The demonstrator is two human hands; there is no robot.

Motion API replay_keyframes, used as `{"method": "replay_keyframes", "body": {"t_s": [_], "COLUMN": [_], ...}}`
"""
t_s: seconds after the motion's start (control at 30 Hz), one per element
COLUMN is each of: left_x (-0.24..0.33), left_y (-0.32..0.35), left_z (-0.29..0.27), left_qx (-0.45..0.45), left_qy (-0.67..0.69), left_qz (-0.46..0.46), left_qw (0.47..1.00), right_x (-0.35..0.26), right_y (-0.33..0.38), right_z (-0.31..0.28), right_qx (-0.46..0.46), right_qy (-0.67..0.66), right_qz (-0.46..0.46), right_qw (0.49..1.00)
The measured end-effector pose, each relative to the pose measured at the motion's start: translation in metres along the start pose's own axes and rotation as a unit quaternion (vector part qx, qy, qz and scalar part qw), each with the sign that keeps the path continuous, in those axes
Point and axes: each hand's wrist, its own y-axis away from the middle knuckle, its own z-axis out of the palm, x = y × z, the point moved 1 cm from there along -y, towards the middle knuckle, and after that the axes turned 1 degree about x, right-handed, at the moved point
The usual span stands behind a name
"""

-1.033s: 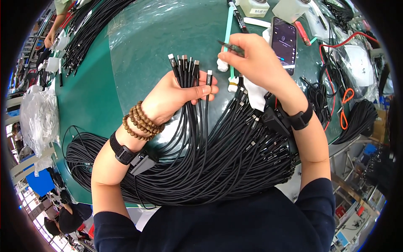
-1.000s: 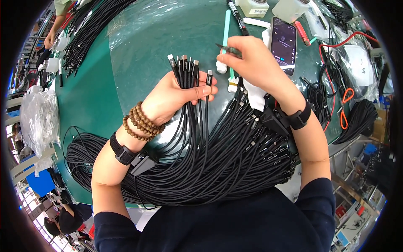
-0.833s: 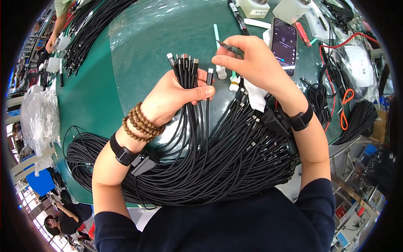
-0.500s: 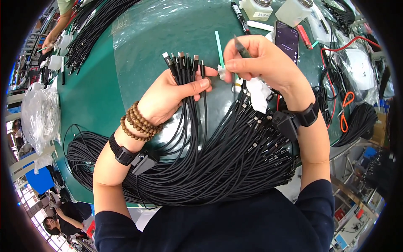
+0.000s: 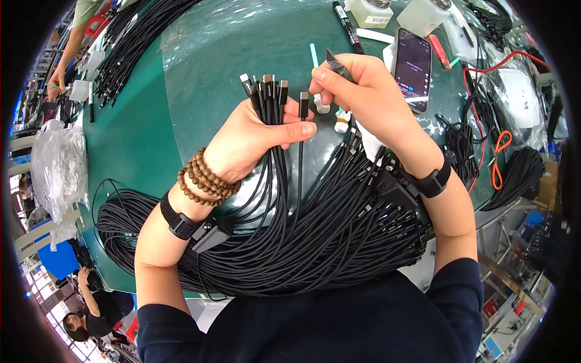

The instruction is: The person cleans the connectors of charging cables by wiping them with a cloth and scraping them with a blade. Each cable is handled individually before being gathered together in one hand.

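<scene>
My left hand [image 5: 245, 133] is closed around a bunch of black cables [image 5: 266, 100], their plug ends pointing up and away from me. Between its thumb and fingers one cable plug [image 5: 303, 106] stands apart, to the right of the bunch. My right hand [image 5: 372, 91] pinches a small dark pointed knife blade [image 5: 336, 65], tip up, just above and right of that plug; most of its lower part is hidden by the fingers. Below the right hand are a white cotton wad [image 5: 321, 104] and a white bundle with a yellow band [image 5: 342, 123].
A large heap of black cables [image 5: 290, 257] spreads across the table's near side. Beyond my right hand lie a phone [image 5: 413, 63], a black marker [image 5: 346, 27], a red-handled tool [image 5: 439, 51] and bottles [image 5: 370, 13]. A co-worker's hand [image 5: 57, 81] is at far left, near more cables [image 5: 121, 60].
The single plug has shifted right, farther from the bunch, and its metal end shows more. My right hand has moved slightly left with the blade. The co-worker's hand at far left moved nearer.
</scene>
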Motion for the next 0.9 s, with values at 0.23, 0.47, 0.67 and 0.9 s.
{"method": "replay_keyframes", "body": {"t_s": [0.23, 0.47, 0.67, 0.9], "left_x": [0.007, 0.005, 0.009, 0.006], "left_y": [0.003, 0.003, 0.006, 0.002], "left_z": [0.004, 0.004, -0.002, 0.0], "left_qx": [-0.022, -0.008, -0.001, -0.058], "left_qy": [0.032, 0.067, 0.053, -0.01], "left_qz": [0.014, 0.028, 0.02, 0.051], "left_qw": [0.999, 0.997, 0.998, 0.997], "right_x": [0.001, 0.003, -0.024, -0.017], "right_y": [-0.003, -0.002, 0.001, 0.009], "right_z": [-0.005, 0.0, -0.021, 0.007], "right_qx": [-0.005, -0.056, -0.136, -0.063], "right_qy": [0.004, -0.018, -0.004, 0.054], "right_qz": [0.022, -0.048, 0.043, -0.038], "right_qw": [1.0, 0.997, 0.99, 0.996]}}
